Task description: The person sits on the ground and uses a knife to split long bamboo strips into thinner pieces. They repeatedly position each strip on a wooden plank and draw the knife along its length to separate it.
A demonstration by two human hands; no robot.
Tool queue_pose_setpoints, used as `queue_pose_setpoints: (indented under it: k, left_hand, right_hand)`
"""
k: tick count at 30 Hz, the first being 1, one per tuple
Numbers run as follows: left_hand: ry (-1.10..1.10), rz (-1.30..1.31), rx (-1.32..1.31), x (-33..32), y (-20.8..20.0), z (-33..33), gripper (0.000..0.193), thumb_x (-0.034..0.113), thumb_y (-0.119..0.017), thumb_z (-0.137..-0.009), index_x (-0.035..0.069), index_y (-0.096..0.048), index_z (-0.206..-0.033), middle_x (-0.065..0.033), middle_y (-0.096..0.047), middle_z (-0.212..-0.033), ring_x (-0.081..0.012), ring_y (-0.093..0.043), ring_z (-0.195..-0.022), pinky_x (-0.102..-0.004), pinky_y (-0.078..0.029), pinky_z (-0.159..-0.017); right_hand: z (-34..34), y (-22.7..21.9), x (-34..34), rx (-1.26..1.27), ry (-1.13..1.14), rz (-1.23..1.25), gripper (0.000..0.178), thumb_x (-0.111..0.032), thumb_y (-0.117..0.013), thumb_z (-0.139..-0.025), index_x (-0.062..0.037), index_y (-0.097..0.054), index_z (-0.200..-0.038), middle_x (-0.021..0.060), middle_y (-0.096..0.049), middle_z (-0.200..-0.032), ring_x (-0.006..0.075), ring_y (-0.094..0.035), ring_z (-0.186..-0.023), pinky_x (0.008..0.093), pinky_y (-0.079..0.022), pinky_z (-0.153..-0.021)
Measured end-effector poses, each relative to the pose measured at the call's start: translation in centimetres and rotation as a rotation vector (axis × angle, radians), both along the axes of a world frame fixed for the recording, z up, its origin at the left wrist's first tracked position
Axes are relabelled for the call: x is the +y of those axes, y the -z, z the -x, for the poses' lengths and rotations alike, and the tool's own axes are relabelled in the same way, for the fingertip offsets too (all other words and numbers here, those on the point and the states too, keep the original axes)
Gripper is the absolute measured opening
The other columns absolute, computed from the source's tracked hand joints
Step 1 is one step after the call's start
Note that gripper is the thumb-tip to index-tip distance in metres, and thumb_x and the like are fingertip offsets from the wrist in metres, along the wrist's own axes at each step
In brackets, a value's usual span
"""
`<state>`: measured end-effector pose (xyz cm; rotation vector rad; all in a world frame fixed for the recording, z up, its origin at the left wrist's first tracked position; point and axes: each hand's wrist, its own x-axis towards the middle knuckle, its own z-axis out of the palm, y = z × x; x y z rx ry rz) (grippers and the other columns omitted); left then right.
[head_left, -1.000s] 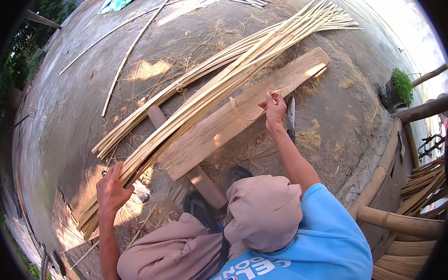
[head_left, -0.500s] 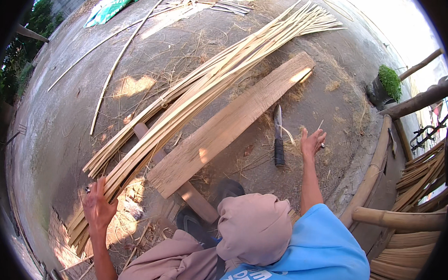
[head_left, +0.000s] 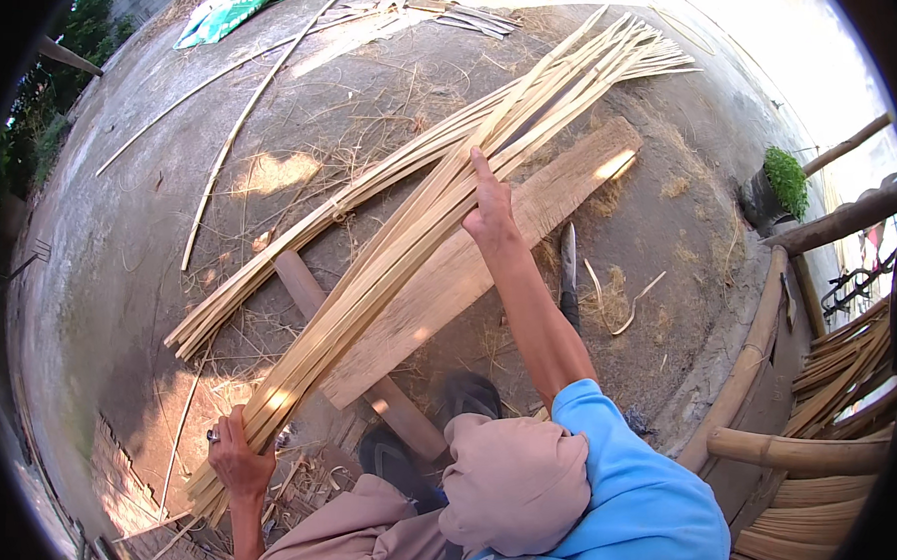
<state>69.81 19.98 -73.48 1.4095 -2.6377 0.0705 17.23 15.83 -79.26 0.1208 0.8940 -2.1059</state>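
Note:
Both of my hands grip one long bundle of pale split bamboo strips (head_left: pixel 369 257), which slants from the lower left toward the far right. My left hand (head_left: pixel 241 456) is wrapped round its near end. Farther up, my right hand (head_left: pixel 492 204) holds it with the thumb along the top strips. A second bundle of strips (head_left: pixel 300 234) lies just left of it on the ground. Under the held bundle is a wooden plank (head_left: pixel 417 314), resting across a darker wooden beam (head_left: pixel 403 413). Behind my right forearm, a knife (head_left: pixel 569 265) with a black handle lies partly hidden.
Two long poles (head_left: pixel 237 121) lie at the far left, near a green sheet (head_left: pixel 242 11). A potted plant (head_left: pixel 778 184) stands at the right, beside a bamboo rail (head_left: pixel 751 353). More strips (head_left: pixel 814 506) are stacked at the lower right. Loose fibres litter the ground.
My right hand has come left from beside the knife and taken hold of the bundle. The held bundle has shifted right, over the plank, away from the other bundle. Thin slivers now lie right of the knife.

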Motion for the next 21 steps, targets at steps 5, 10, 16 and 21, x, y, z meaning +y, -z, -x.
queue_pose_setpoints:
  k: [5,10,16,21]
  left_hand:
    - [0.068,-0.103,0.012,-2.1,5.8,1.0,0.072,0.025,-0.089,-0.069,0.007,-0.054,-0.130,-0.0148,-0.064,-0.102,-0.0359,-0.067,-0.083,-0.0453,-0.054,-0.069]
    - [0.158,-0.111,-0.033,-8.6,5.6,6.9,0.071,0.029,-0.087,-0.072,0.011,-0.054,-0.132,-0.0123,-0.066,-0.105,-0.0340,-0.068,-0.080,-0.0439,-0.054,-0.071]
    - [0.142,0.080,-0.109,-15.8,4.7,8.5,0.069,0.031,-0.091,-0.071,0.017,-0.055,-0.128,-0.0056,-0.063,-0.100,-0.0287,-0.068,-0.077,-0.0399,-0.052,-0.074]
    - [0.027,-0.106,-0.188,-19.3,14.1,6.3,0.091,0.038,-0.090,-0.072,0.021,-0.043,-0.148,-0.0100,-0.060,-0.121,-0.0328,-0.065,-0.104,-0.0499,-0.048,-0.092]
  right_hand:
    - [1.8,7.4,-3.8,0.061,0.146,-0.302,0.065,-0.014,-0.074,-0.095,0.0073,-0.036,-0.144,0.0211,-0.055,-0.138,0.0322,-0.062,-0.119,0.0527,-0.058,-0.097]
    - [9.9,13.3,-5.0,0.032,0.104,-0.138,0.064,-0.018,-0.072,-0.097,0.0034,-0.037,-0.146,0.0208,-0.056,-0.139,0.0360,-0.062,-0.122,0.0577,-0.060,-0.091]
    - [9.5,11.9,-6.6,0.205,-0.044,-0.387,0.088,-0.046,-0.079,-0.090,0.0049,-0.037,-0.149,0.0258,-0.048,-0.148,0.0349,-0.050,-0.137,0.0433,-0.044,-0.112]
    - [6.9,11.5,-1.5,0.991,-0.034,-0.726,0.072,-0.041,-0.070,-0.097,0.0073,-0.045,-0.145,0.0291,-0.046,-0.150,0.0341,-0.041,-0.145,0.0421,-0.034,-0.118]
